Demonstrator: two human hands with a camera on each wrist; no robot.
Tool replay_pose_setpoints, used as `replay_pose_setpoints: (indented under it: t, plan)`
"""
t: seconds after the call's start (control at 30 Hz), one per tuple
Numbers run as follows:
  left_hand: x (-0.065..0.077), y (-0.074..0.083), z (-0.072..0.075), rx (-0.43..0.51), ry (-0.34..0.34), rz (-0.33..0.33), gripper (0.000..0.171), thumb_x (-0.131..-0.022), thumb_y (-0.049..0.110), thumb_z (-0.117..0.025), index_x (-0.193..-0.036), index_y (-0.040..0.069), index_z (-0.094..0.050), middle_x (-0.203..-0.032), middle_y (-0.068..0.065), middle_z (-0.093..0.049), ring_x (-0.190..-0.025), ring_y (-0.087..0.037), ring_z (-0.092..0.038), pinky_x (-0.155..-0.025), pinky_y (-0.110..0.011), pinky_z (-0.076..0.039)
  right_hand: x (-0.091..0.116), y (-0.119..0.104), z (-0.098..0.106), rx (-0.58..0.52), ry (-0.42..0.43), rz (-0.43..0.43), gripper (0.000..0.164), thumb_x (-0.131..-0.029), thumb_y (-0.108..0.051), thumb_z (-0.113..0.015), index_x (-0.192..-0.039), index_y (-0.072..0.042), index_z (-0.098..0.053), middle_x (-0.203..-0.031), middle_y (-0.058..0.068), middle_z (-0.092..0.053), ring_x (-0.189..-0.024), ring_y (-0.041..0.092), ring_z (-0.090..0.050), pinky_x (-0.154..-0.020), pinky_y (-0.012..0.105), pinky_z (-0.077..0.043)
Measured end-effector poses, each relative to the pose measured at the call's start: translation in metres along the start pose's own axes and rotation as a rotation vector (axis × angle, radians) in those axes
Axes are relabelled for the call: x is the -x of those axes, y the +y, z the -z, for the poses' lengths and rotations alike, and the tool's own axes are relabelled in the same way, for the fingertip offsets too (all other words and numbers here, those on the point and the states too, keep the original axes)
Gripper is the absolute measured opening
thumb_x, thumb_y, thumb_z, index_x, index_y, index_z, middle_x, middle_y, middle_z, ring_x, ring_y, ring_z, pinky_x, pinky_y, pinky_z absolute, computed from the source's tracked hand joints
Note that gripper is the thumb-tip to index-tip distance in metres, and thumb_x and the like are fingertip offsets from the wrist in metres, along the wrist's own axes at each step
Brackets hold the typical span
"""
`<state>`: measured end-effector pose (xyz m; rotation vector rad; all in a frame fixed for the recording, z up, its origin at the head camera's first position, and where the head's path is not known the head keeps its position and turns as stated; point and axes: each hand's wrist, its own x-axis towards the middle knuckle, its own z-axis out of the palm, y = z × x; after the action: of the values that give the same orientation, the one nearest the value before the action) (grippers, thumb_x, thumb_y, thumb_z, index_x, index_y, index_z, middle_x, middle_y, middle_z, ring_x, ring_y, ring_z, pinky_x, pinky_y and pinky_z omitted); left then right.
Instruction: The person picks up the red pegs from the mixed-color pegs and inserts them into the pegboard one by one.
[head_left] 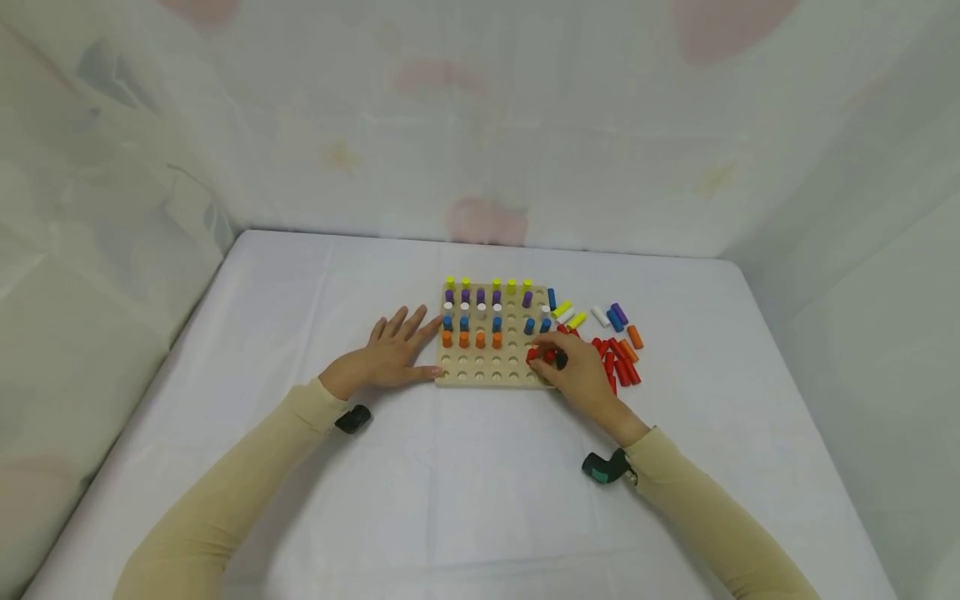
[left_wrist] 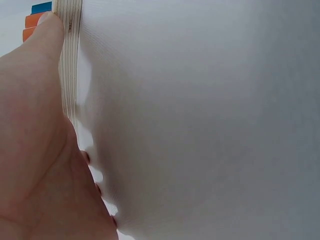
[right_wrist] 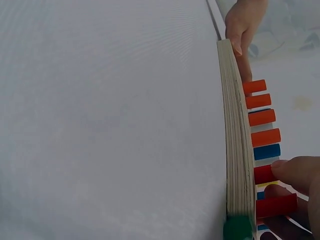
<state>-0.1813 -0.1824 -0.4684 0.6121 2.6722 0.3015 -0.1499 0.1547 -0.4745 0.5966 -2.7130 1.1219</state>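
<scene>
A wooden pegboard (head_left: 504, 386) carries rows of yellow, purple, white, blue and orange pegs. My left hand (head_left: 390, 354) lies with fingers spread at the board's left side, thumb and index fingertips at its edge. In the left wrist view the left thumb (left_wrist: 42, 37) presses against the board beside orange pegs (left_wrist: 31, 21). At the board's near right part, my right hand (head_left: 581, 375) pinches a red peg (right_wrist: 265, 174) between thumb and finger, its lower end at the board's surface. Another red peg (right_wrist: 276, 206) stands close by, partly behind the fingers in the head view.
Loose pegs lie on the white-covered table (head_left: 480, 500) right of the board, among them several red pegs (head_left: 624, 372), orange ones (head_left: 635, 337), a white one (head_left: 600, 316) and a purple one (head_left: 618, 313). Patterned cloth (head_left: 480, 125) hangs behind the table.
</scene>
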Motion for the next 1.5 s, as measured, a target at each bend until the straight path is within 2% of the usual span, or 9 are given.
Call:
replay_pose_setpoints:
  t: [0.13, 0.5, 0.63, 0.73, 0.83, 0.97, 1.23, 1.4, 1.5]
  plan:
    - [0.0, 0.0, 0.0, 0.001, 0.001, -0.002, 0.094, -0.093, 0.067, -0.049, -0.161, 0.025, -0.001, -0.168, -0.017, 0.007, -0.153, -0.048, 0.009, -0.118, -0.071, 0.001, 0.001, 0.0, 0.003, -0.026, 0.006, 0.013, 0.034, -0.085, -0.019, -0.079, -0.117, -0.011, -0.069, -0.098, 0.003, -0.073, -0.089, 0.02, -0.064, -0.078, 0.039, -0.055]
    - [-0.001, -0.001, 0.0, 0.016, -0.003, -0.007, 0.095, -0.092, 0.07, -0.048, -0.161, 0.025, 0.0, -0.168, -0.017, 0.008, -0.153, -0.048, 0.01, -0.118, -0.071, 0.002, -0.004, 0.003, 0.011, -0.081, 0.041, 0.023, 0.033, -0.085, -0.019, -0.079, -0.115, -0.01, -0.068, -0.1, 0.005, -0.075, -0.095, 0.024, -0.069, -0.083, 0.044, -0.058]
    - [-0.003, -0.004, -0.003, 0.011, -0.02, -0.002, 0.098, -0.089, 0.077, -0.042, -0.16, 0.027, 0.003, -0.168, -0.016, 0.011, -0.153, -0.047, 0.013, -0.119, -0.07, 0.004, -0.005, 0.003, 0.014, -0.104, 0.079, 0.061, 0.031, -0.085, -0.016, -0.079, -0.112, -0.007, -0.068, -0.098, 0.008, -0.075, -0.091, 0.025, -0.07, -0.078, 0.045, -0.059]
    - [-0.002, -0.004, -0.002, 0.015, -0.012, -0.004, 0.097, -0.09, 0.075, -0.045, -0.161, 0.026, 0.001, -0.168, -0.016, 0.01, -0.153, -0.047, 0.012, -0.119, -0.07, 0.003, -0.007, 0.003, 0.017, -0.112, 0.1, 0.069, 0.029, -0.085, -0.014, -0.079, -0.111, -0.006, -0.069, -0.097, 0.009, -0.075, -0.087, 0.025, -0.07, -0.073, 0.046, -0.058]
    - [-0.002, -0.002, 0.0, 0.014, -0.004, -0.005, 0.095, -0.092, 0.069, -0.049, -0.161, 0.025, 0.0, -0.168, -0.016, 0.008, -0.153, -0.047, 0.01, -0.118, -0.071, 0.002, -0.008, 0.003, 0.022, -0.105, 0.102, 0.044, 0.03, -0.086, -0.014, -0.078, -0.112, -0.005, -0.069, -0.098, 0.009, -0.075, -0.086, 0.027, -0.07, -0.073, 0.048, -0.057]
    - [-0.003, -0.001, 0.0, -0.002, -0.009, 0.001, 0.094, -0.093, 0.068, -0.049, -0.161, 0.025, 0.001, -0.168, -0.016, 0.009, -0.153, -0.047, 0.01, -0.119, -0.071, 0.002, -0.009, 0.005, 0.028, -0.093, 0.095, 0.005, 0.033, -0.086, -0.017, -0.078, -0.115, -0.005, -0.069, -0.1, 0.01, -0.076, -0.091, 0.031, -0.07, -0.078, 0.05, -0.058]
    - [-0.005, 0.0, 0.0, -0.001, -0.01, -0.002, 0.095, -0.092, 0.07, -0.047, -0.161, 0.027, 0.002, -0.168, -0.015, 0.01, -0.153, -0.046, 0.011, -0.119, -0.071, 0.001, -0.013, 0.018, 0.04, -0.092, 0.093, -0.049, 0.032, -0.089, -0.018, -0.075, -0.118, -0.008, -0.067, -0.104, 0.009, -0.075, -0.097, 0.026, -0.068, -0.08, 0.048, -0.055]
    - [-0.004, 0.001, 0.001, 0.006, -0.001, -0.007, 0.094, -0.092, 0.069, -0.048, -0.161, 0.026, 0.0, -0.168, -0.016, 0.008, -0.153, -0.047, 0.01, -0.118, -0.071, 0.001, -0.014, 0.026, 0.049, -0.068, 0.093, -0.114, 0.033, -0.092, -0.024, -0.072, -0.121, -0.009, -0.066, -0.104, 0.008, -0.075, -0.097, 0.024, -0.066, -0.082, 0.042, -0.055]
    - [-0.002, 0.003, 0.001, -0.002, 0.002, -0.006, 0.093, -0.093, 0.067, -0.05, -0.161, 0.026, 0.0, -0.168, -0.016, 0.007, -0.153, -0.046, 0.009, -0.119, -0.071, 0.0, -0.014, 0.029, 0.051, -0.057, 0.082, -0.139, 0.034, -0.091, -0.023, -0.073, -0.122, -0.008, -0.066, -0.105, 0.01, -0.074, -0.098, 0.026, -0.066, -0.085, 0.044, -0.056]
